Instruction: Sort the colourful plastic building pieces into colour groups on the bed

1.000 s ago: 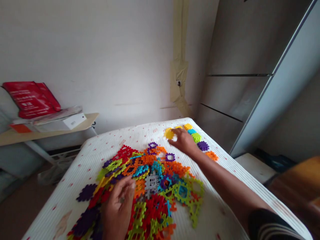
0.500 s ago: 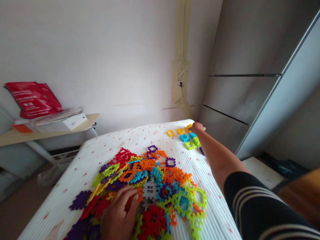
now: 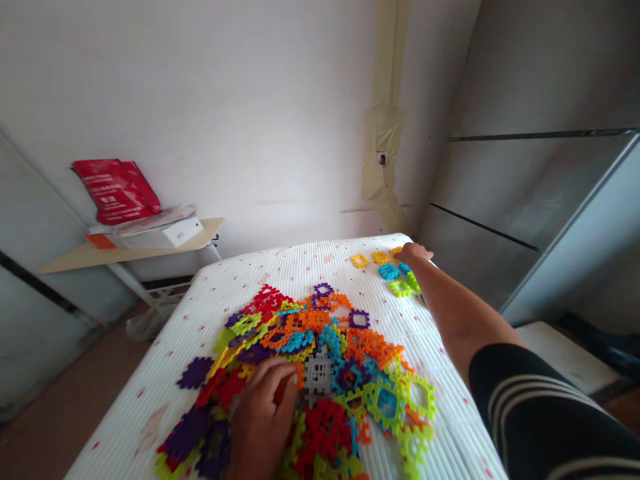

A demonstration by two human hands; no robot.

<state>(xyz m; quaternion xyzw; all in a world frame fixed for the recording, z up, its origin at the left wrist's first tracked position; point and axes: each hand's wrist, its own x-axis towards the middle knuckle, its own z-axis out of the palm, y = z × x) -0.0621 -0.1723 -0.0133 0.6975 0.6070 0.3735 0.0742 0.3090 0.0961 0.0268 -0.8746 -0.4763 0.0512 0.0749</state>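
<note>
Against half a second ago, the shelf (image 3: 131,252) with the red bag (image 3: 117,190) sits further right in the view. The ribbed white cover (image 3: 280,273) has slid the same way, so the head has turned. Both hands stay where they were. A second ago the right hand was nearer, over the row of small pieces (image 3: 387,270); now it lies past that row at the far corner.

The left hand (image 3: 265,410) lies palm down on the near side of the pile of toothed plastic pieces (image 3: 320,347). Its fingers are loosely curled, and their tips rest on orange pieces just beside the grey piece (image 3: 319,373). I cannot tell whether it grips anything under the palm.

The right hand (image 3: 415,253) lies low and flat at the cover's far right corner, arm at full stretch and fingers extended and close together. Its thumb side touches an orange-yellow piece (image 3: 396,251) at the far end of the row.

The near edge of the pile runs out of the bottom of the view, and the left wrist is cut off there too. The right forearm covers the right end of the row. The black striped sleeve (image 3: 540,413) hides the cover's near right corner. The print on the red bag is too small to read.
</note>
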